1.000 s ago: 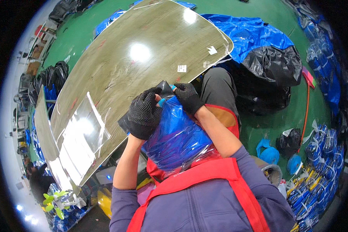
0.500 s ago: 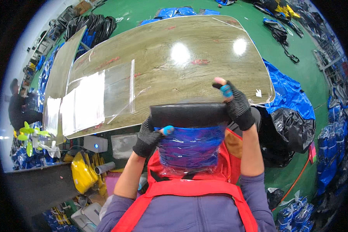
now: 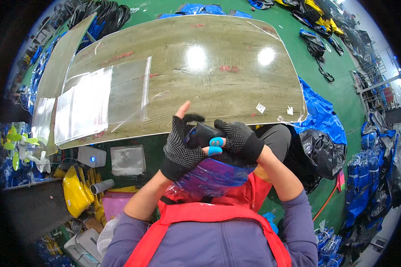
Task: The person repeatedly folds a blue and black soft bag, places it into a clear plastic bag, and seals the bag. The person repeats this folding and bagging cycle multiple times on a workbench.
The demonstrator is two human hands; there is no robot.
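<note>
In my lap sits a folded blue and black sheet bundle (image 3: pixel 218 175) inside a clear plastic bag. Its dark top end (image 3: pixel 202 135) is bunched between my hands. My left hand (image 3: pixel 182 149), in a black dotted glove, closes on the left side of that end, one bare fingertip pointing up. From the right, my right hand (image 3: pixel 237 139), gloved alike, grips the same end with curled fingers. Blue coverings on both thumbs almost meet over the front. The hands hide much of the bundle's top.
Beyond my lap stands a wood-patterned table (image 3: pixel 187 84). Clear plastic bags (image 3: pixel 87 102) lie on its left and small white labels (image 3: pixel 260 108) near its right front edge. A green fan (image 3: pixel 18 138), white box (image 3: pixel 92 156) and yellow folded pieces (image 3: pixel 78 191) are at left; blue-black sheeting (image 3: pixel 318 115) lies right.
My hands have come together, the right moving left. The black top, earlier spread wide and flat between them, is now gathered. Another small white label shows on the table.
</note>
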